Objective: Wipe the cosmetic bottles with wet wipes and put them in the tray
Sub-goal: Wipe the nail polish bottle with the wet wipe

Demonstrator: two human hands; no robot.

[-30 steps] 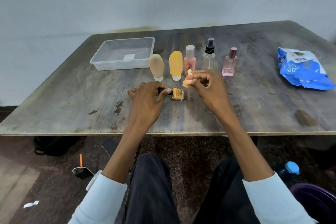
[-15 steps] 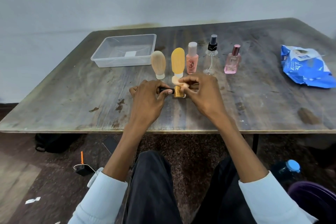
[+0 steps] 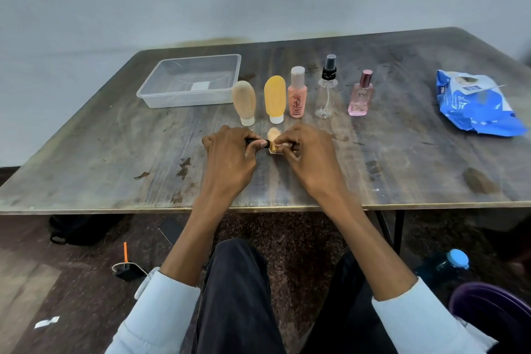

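Counter [image 3: 115,152]: grey-brown, streaked, dark brown stains. Tray [image 3: 161,95]: clear plastic, white label on its floor. Row of bottles: beige tube [image 3: 244,99], white cap; yellow-orange tube [image 3: 275,98], white cap; salmon-pink bottle [image 3: 297,96], pale cap, dark print; clear spray bottle [image 3: 326,95], black pump; pink perfume bottle [image 3: 360,99], rose-metallic cap. Small bottle [image 3: 274,149] between the hands: amber-gold, black cap. Wipe [image 3: 273,133]: peach-tinted. Wipes pack [image 3: 471,106]: blue with white print. Sleeves [image 3: 161,310] pale blue; trousers [image 3: 238,296] black.
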